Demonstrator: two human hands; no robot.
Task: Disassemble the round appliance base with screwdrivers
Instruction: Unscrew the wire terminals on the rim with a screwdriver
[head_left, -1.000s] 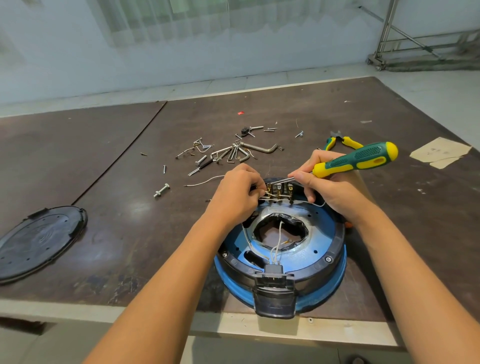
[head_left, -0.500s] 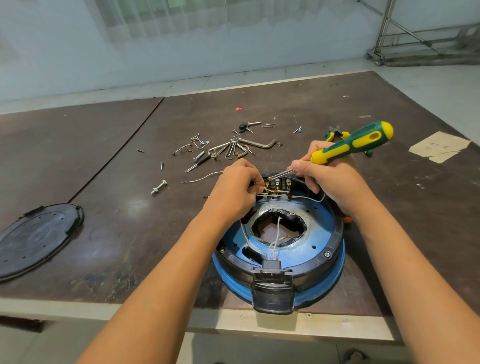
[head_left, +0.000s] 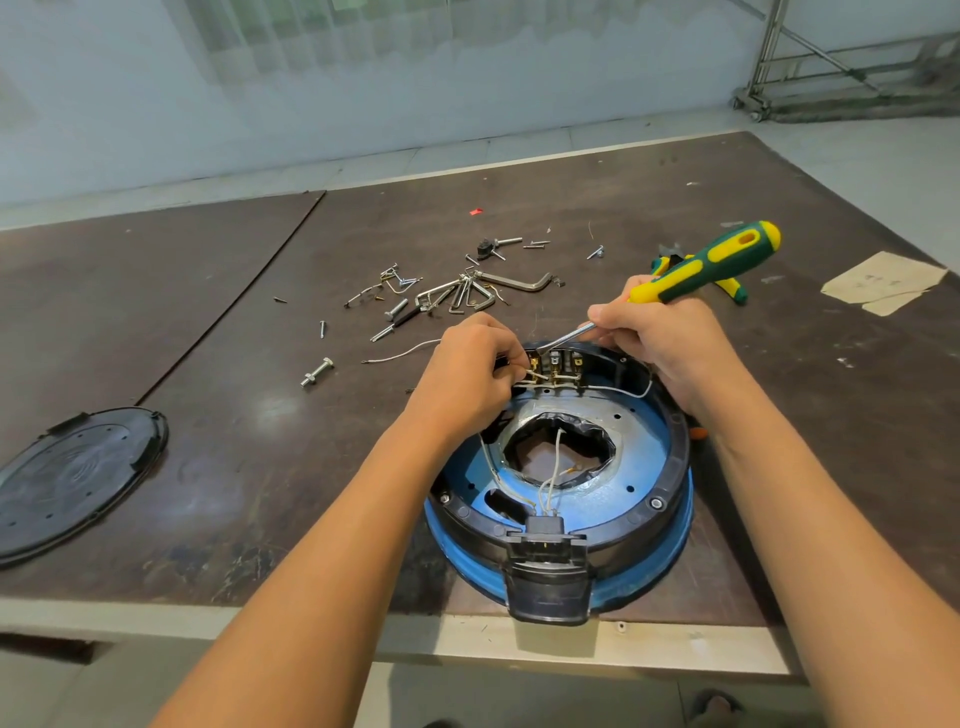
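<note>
On the counter (head_left: 234, 493) lies the round appliance base (head_left: 660, 467), and at its far rim your left hand (head_left: 467, 374) pinches a wire (head_left: 527, 383) while your right hand's (head_left: 660, 338) grip holds the screwdriver (head_left: 711, 265), whose slanted tip may slip and stab the left hand.

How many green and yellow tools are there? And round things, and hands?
Green-and-yellow tools: 2, the screwdriver and the pliers
Round things: 2, the blue base and the black lid
Hands: 2, the left hand and the right hand
Total: 6
</note>
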